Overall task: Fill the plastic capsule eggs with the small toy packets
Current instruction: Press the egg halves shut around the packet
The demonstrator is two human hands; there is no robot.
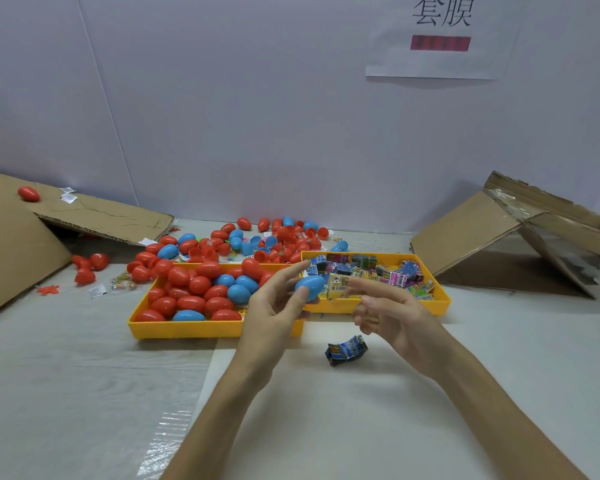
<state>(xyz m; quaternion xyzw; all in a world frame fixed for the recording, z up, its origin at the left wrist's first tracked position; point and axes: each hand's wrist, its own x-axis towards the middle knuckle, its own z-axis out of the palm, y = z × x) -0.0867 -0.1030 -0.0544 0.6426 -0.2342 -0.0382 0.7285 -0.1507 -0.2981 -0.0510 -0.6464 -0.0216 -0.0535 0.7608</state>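
Showing a desk (84, 358), read from left to right. At far left, a cardboard sheet (14, 244) slopes over the desk with one red egg (28, 194) lying on it. Next, loose eggs (222, 240), red and blue, some open as halves, are scattered along the back wall. In front of them, the left tray (187, 330), yellow, holds closed red and blue eggs. The left hand (271, 306) is raised over this tray's right end. Its grip is narrow, thumb and fingers pinching a blue egg (310, 285) held in the air where the two trays meet. Just right of the egg stands a yellow packet (336, 285). The right hand (388, 306) reaches toward it with fingers loosely spread and blurred; whether its grip has the packet cannot be told. Behind this hand, the right tray (442, 301), also yellow, is heaped with small packets (395, 271). A dark blue packet (346, 349) lies alone on the desk below both hands. At far right, folded cardboard (499, 237) forms a tent. A paper sign (440, 53) hangs on the wall above.
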